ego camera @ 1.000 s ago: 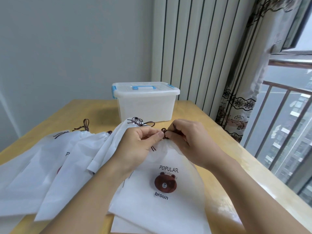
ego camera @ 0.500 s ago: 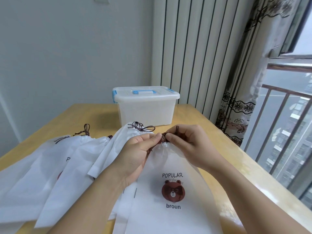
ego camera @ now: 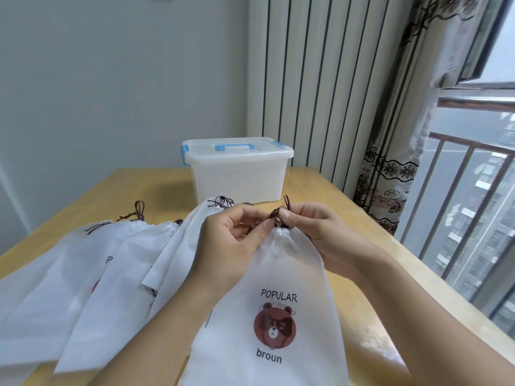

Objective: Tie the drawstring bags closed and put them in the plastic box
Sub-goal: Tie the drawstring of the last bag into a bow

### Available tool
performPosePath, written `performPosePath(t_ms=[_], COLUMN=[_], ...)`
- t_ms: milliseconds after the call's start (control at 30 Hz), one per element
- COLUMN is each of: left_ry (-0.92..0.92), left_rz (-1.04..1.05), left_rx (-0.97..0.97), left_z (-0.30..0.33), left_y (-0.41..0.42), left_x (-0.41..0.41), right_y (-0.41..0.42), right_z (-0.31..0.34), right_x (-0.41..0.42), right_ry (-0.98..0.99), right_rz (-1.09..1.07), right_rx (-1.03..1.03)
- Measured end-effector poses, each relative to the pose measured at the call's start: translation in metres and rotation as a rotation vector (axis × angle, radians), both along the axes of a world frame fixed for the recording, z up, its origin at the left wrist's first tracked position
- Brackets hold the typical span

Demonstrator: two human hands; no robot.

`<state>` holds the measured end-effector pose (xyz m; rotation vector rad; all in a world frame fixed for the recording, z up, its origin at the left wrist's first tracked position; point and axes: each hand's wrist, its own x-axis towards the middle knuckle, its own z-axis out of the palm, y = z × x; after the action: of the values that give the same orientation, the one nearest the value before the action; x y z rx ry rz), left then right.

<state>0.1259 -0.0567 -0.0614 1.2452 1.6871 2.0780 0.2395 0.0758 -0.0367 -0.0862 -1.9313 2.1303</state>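
Note:
A white drawstring bag (ego camera: 278,274) with a brown bear print and the words POPULAR and broun lies in front of me, its neck gathered tight. My left hand (ego camera: 231,243) pinches the brown drawstring (ego camera: 276,214) at the neck from the left. From the right, my right hand (ego camera: 315,232) pinches the same cord, and a short cord end sticks up above its fingers. The translucent plastic box (ego camera: 239,174) with blue handle and latches stands behind, lid on.
Several more white drawstring bags (ego camera: 83,274) lie fanned out to the left on the wooden table (ego camera: 362,246), their brown cords at the far ends. A curtain (ego camera: 390,162) and a window railing (ego camera: 459,204) are at the right, past the table's edge.
The bag's neck has been drawn tighter and lifted a little toward me. Both hands stay at the cord, and a cord end now sticks up above the right fingers.

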Motion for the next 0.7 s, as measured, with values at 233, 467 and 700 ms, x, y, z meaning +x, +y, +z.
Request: performPosePath(t_ms=[233,467,700], left_ry=[0.673,-0.132,-0.622], left_rz=[0.14,-0.012,-0.042], left_rx=[0.122,-0.043,-0.023], left_z=[0.001,0.003,-0.003], left_y=[-0.003,0.0,0.009], left_x=[-0.013,-0.002,0.0], right_y=[0.007,0.013,0.021], right_z=[-0.005,0.002,0.003], right_x=[0.001,0.001,0.002], right_ry=[-0.106,-0.08,-0.1], right_rz=[0.024,-0.068,-0.213], right_rx=[0.056,0.017,0.203])
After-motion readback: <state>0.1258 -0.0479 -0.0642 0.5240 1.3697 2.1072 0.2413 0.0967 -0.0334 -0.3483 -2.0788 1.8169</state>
